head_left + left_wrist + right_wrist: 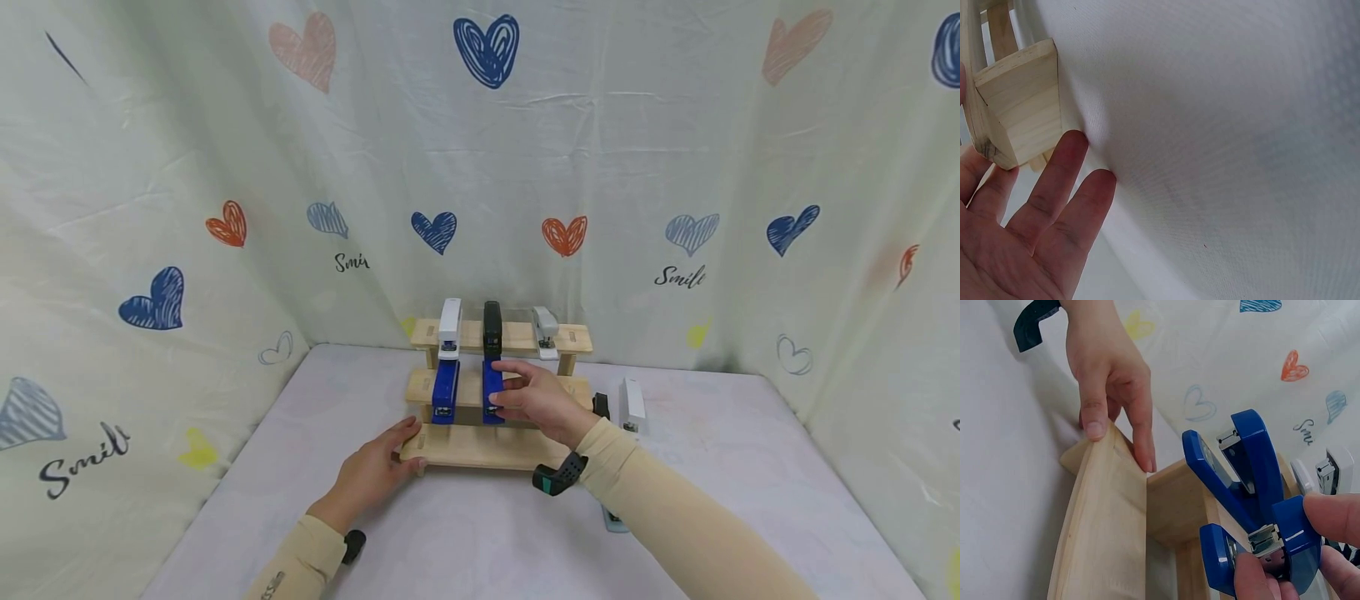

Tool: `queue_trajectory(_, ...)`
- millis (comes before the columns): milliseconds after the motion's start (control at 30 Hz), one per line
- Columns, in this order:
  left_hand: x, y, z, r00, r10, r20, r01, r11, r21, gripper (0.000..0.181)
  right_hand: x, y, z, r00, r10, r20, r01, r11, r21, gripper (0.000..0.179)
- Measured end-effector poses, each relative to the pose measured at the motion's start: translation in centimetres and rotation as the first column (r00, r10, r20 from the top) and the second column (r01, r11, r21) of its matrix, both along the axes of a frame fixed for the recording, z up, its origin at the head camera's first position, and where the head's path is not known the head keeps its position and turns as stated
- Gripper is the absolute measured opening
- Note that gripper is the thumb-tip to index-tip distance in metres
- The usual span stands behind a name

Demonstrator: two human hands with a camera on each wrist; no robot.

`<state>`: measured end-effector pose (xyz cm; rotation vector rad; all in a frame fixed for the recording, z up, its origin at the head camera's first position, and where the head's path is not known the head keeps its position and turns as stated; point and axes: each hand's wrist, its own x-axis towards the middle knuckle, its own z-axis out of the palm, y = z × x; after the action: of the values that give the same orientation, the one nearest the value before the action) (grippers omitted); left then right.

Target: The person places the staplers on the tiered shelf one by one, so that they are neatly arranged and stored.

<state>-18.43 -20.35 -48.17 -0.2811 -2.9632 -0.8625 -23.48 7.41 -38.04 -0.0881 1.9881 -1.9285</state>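
Note:
A three-step wooden rack [480,447] stands on the table, staplers set on its two upper steps. At the left end of the lowest step, my left hand [372,473] holds the board, thumb at the front edge and fingertips behind it in the right wrist view. My right hand [538,398] grips a blue stapler [1300,540] on the middle step, with thumb and fingers on opposite sides near its nose. To its left is another blue stapler [446,390], its nose jutting past the step's front edge. In the left wrist view the left fingers [1054,187] reach along the rack's end.
On the top step stand a white stapler [450,325], a black stapler [492,327] and a small pale stapler [545,329]. Right of the rack lie a white stapler [632,402] and a black item [601,406]. A light blue object [615,523] is partly hidden by my right forearm.

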Motion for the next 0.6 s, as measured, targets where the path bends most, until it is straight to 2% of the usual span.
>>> queue_trajectory(600,-0.03,0.01,0.05,1.0,0.002,0.008,-0.002,1.0,0.007,0.064,0.03,0.08,0.03,1.0,0.012,-0.008,-0.012,1.0,0.004,0.059)
